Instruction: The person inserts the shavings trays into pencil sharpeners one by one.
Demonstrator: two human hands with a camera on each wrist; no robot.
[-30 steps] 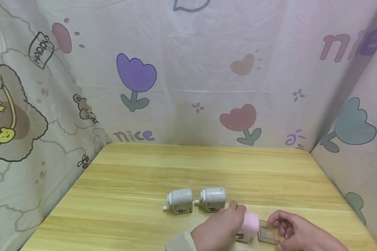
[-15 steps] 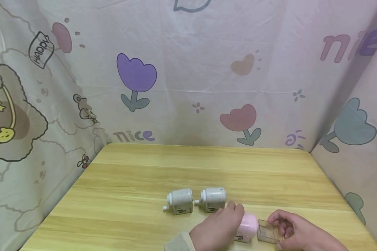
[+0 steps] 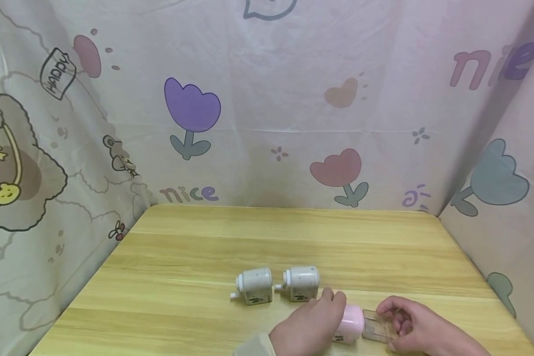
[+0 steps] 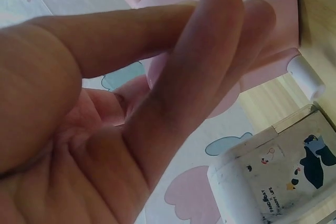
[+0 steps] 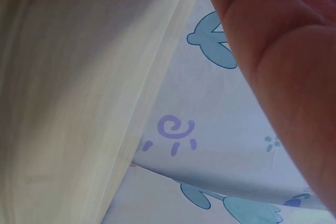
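Observation:
In the head view, a pink crank pencil sharpener [image 3: 351,320] sits near the front of the table. My left hand [image 3: 309,321] grips it from the left and covers much of its body. The left wrist view shows its pink side [image 4: 278,30], with the left hand's fingers [image 4: 178,77] bent across it. My right hand [image 3: 420,324] pinches a clear shavings drawer [image 3: 376,326] between thumb and fingers, right beside the pink sharpener. Whether the drawer's edge enters the body cannot be told. The right wrist view shows part of the right hand [image 5: 289,51] but not the drawer.
Two whitish crank sharpeners, the left one [image 3: 255,286] and the right one [image 3: 304,283], stand behind the left hand, cranks facing left. The right one is close to the left fingers. Printed cloth [image 3: 258,109] walls the wooden table [image 3: 196,247] at back and sides.
The pink sharpener has shifted slightly left in my left hand's grip. My right hand has brought the clear drawer a little left, closer to the sharpener. The whitish sharpeners stay put.

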